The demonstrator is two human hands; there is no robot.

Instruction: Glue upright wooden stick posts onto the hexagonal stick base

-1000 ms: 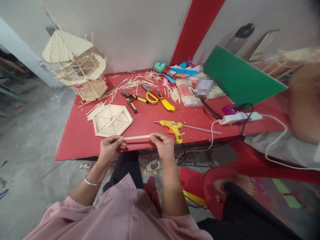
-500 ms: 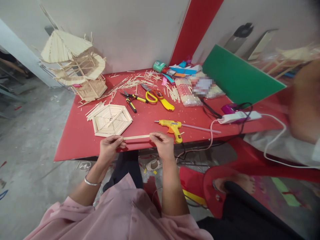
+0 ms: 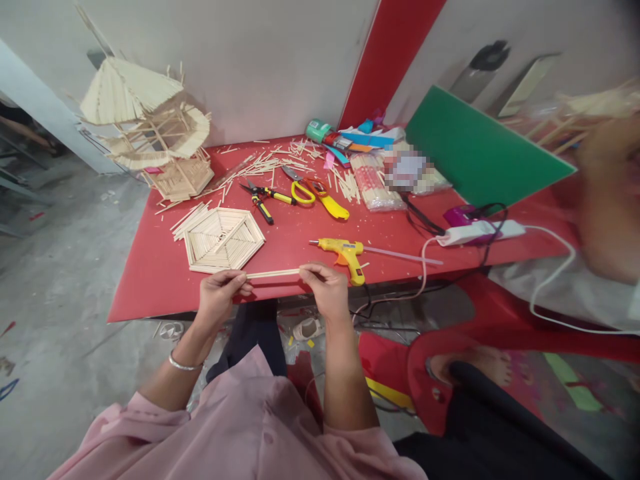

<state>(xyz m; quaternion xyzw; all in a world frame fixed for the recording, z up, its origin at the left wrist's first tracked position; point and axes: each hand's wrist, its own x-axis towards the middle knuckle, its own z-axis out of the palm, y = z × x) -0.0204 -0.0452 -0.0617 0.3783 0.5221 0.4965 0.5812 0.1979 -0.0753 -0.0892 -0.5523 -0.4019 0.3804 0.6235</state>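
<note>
My left hand (image 3: 220, 293) and my right hand (image 3: 325, 288) each pinch one end of a thin wooden stick (image 3: 274, 273), held level over the near edge of the red table (image 3: 150, 280). Both hands are closed on it. Just beyond the stick lies a flat hexagon of glued sticks (image 3: 223, 239). A yellow glue gun (image 3: 345, 253) rests right beside my right hand.
A stick-built model house (image 3: 150, 133) stands at the far left. Cutters (image 3: 263, 200), yellow scissors (image 3: 315, 195), loose sticks (image 3: 265, 163), stick packets (image 3: 373, 183), a green board (image 3: 480, 153) and a power strip (image 3: 480, 233) lie on the table. Another person's arm (image 3: 607, 200) is at right.
</note>
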